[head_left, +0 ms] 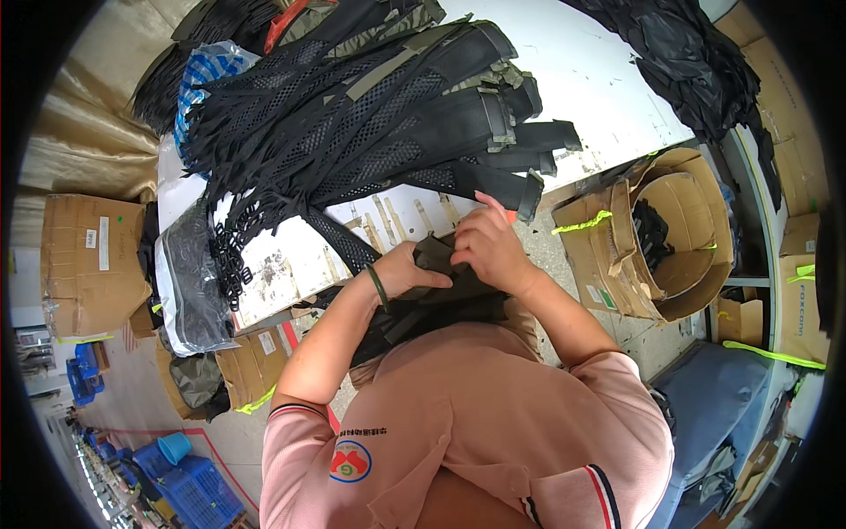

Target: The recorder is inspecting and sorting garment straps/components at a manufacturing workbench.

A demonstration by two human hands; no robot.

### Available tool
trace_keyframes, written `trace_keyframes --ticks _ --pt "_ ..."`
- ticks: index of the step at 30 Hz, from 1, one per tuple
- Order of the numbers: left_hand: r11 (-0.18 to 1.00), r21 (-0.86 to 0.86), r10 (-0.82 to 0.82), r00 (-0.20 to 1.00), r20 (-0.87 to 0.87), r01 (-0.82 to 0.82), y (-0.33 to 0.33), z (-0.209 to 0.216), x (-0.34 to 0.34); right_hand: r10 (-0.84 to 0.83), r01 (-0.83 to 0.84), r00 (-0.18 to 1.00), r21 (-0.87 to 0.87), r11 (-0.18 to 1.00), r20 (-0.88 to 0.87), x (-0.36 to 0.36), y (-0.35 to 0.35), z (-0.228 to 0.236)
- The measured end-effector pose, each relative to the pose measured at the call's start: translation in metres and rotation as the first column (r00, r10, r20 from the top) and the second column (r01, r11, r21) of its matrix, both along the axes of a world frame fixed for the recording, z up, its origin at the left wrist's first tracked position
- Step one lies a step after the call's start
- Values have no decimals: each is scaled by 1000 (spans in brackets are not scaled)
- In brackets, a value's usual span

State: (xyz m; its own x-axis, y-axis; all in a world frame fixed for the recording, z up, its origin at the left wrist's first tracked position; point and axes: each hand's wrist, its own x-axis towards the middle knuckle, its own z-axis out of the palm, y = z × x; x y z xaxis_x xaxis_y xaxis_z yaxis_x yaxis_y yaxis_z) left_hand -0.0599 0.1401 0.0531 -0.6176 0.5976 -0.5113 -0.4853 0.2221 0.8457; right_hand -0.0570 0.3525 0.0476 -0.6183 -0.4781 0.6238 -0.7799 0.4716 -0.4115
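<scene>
Close to the table's near edge, my left hand [398, 270] grips a dark olive fabric strip [432, 254], its thumb lying along the near side. My right hand [490, 245] pinches the same strip from the other side, the thumb and a finger closed at its edge and other fingers raised. More black fabric [392, 324] hangs below my hands over my lap. Just beyond them, a big heap of black mesh straps [379, 115] with webbing ends and dark buckles spreads over the white table [608, 84].
An open cardboard box [608, 256] holding black pieces stands at the right. Black plastic sheeting [696, 66] covers the far right table corner. Clear plastic [196, 282] drapes off the left edge. More cartons [92, 264] and a blue crate [198, 494] are at left.
</scene>
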Motion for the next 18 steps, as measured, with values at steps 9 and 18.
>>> trace_keyframes --ticks 9,18 --pt "993 -111 -17 926 -378 -27 14 -1 9 -151 179 775 15 984 613 15 -23 11" --pt "783 -613 -493 700 -516 99 -85 33 37 -241 552 621 -198 810 746 23 90 -6"
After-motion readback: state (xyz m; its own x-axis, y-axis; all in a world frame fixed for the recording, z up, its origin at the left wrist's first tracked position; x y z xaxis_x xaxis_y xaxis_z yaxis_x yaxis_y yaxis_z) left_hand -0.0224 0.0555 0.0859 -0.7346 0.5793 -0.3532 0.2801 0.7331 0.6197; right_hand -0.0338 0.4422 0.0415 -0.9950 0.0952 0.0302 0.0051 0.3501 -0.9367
